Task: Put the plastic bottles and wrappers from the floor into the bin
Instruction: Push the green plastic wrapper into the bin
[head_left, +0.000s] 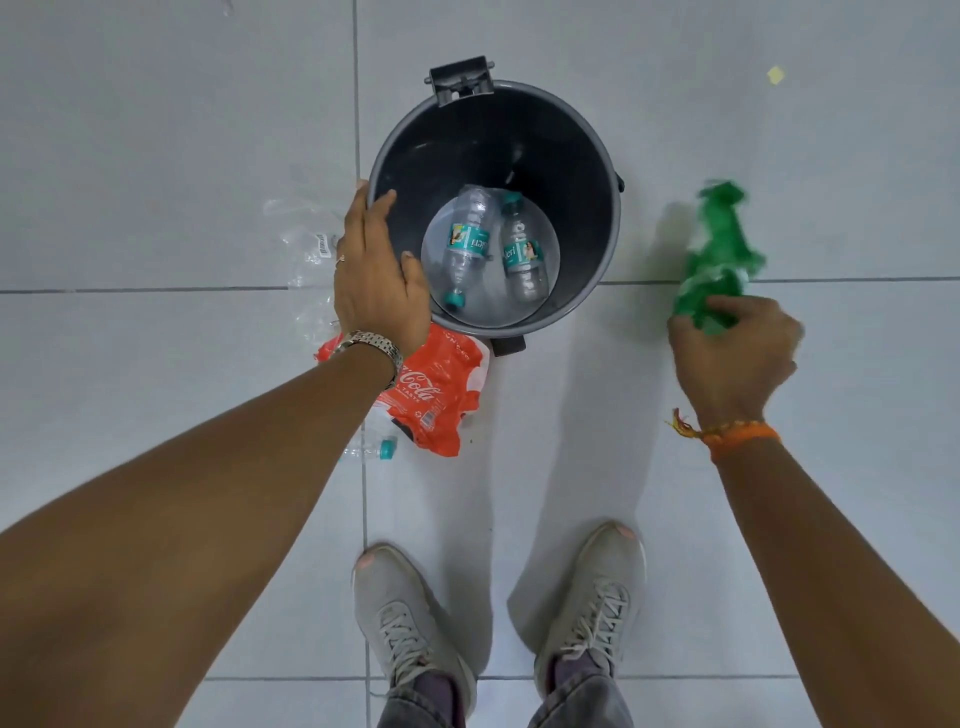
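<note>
1. Your left hand (376, 270) rests on the near-left rim of the round dark grey plastic bin (597, 171), fingers spread and draped over the edge, thumb reaching inside; it grips nothing else.
2. Your right hand (737, 358) is closed in a pinch around the lower end of a crumpled green plastic wrapper (719, 249), which is blurred and stands up from your fingers, to the right of the bin and apart from it.
3. The bin stands open on the pale grey tiled floor (156, 130), its hinge bracket at the far rim.
4. Inside, on the bin's bottom, lie two clear plastic water bottles side by side: the left bottle (467, 241) has its teal cap pointing toward you, the right bottle (522, 254) has its teal cap pointing away.
5. On the floor, touching the bin's near-left side, lies a crumpled red Coca-Cola wrapper (436, 400), partly under your left wrist.
6. Just beside that wrapper's near-left edge a small clear bottle with a teal cap (371, 449) lies on the floor.
7. Left of the bin, partly hidden by your left hand, lies clear crumpled plastic film (301, 234) with a barcode label.
8. Your grey laced shoes (410, 613) stand on the floor nearest you.
</note>
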